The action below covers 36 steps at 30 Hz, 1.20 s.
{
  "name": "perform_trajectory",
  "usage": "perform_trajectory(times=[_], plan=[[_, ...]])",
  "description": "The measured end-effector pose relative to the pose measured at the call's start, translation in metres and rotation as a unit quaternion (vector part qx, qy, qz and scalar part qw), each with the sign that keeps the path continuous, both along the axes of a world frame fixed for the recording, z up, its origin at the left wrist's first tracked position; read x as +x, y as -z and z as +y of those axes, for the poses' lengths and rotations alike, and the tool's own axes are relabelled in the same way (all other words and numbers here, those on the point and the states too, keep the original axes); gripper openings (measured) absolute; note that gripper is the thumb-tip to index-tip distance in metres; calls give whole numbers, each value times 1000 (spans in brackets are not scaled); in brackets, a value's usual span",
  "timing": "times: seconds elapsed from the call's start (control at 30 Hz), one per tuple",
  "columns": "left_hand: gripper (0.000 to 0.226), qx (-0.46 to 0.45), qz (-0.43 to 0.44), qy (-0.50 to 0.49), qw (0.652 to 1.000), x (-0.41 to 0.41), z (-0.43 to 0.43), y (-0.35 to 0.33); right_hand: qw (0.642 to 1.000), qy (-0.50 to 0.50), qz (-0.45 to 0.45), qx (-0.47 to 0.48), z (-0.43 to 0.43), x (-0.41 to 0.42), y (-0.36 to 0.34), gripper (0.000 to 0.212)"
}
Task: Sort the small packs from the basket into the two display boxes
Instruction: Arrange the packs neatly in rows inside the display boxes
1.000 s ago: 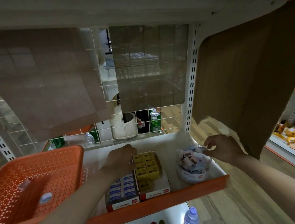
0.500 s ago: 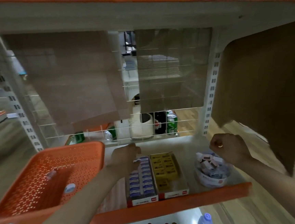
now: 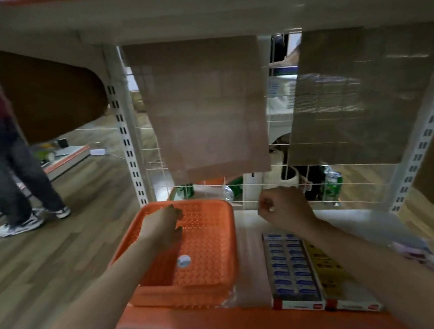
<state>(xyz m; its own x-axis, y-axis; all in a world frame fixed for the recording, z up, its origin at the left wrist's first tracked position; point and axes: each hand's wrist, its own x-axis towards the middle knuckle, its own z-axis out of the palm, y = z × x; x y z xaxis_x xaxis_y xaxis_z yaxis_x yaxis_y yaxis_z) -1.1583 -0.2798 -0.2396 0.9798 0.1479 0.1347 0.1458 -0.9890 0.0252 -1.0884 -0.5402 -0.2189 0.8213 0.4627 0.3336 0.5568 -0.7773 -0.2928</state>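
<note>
Picking, we judge: our left hand [image 3: 161, 229] curls into the orange basket [image 3: 212, 243], grasp hidden, beside the blue display box [image 3: 290, 268] under our fisted right hand [image 3: 285, 210]; next needs a clean pinch.

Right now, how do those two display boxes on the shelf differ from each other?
The left display box holds blue-and-white packs in two columns; the right display box holds yellow packs. The left display box stands next to the orange basket; the right display box lies farther from it. Both stand side by side at the front edge of the shelf and have white fronts with red marks.
</note>
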Motion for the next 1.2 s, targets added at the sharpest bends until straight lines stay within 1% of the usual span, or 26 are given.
perform_trajectory(times=[0.1,0.17,0.3,0.43,0.6,0.77,0.97,1.1,1.2], plan=[[26,8,17,-25,1000,-1,26,9,999,-41,-7,1,43,3,8,11],[25,-4,25,-25,999,2,38,18,998,-67,5,4,66,5,15,12],[15,-44,46,-29,998,20,54,40,996,-86,30,0,101,8,33,13],[18,-38,88,-41,994,39,60,59,994,-105,41,-6,120,9,53,13],[22,-19,119,-29,992,52,63,74,991,-120,55,-11,128,13,68,14],[19,-17,132,-14,991,58,63,84,991,-122,62,-8,128,18,75,12],[21,-43,141,-32,989,52,58,84,990,-123,71,-7,128,17,77,13],[23,-72,149,-18,986,41,60,79,992,-112,54,-4,128,16,76,14],[19,-77,121,-8,990,32,59,67,993,-112,39,-4,126,12,68,15]])
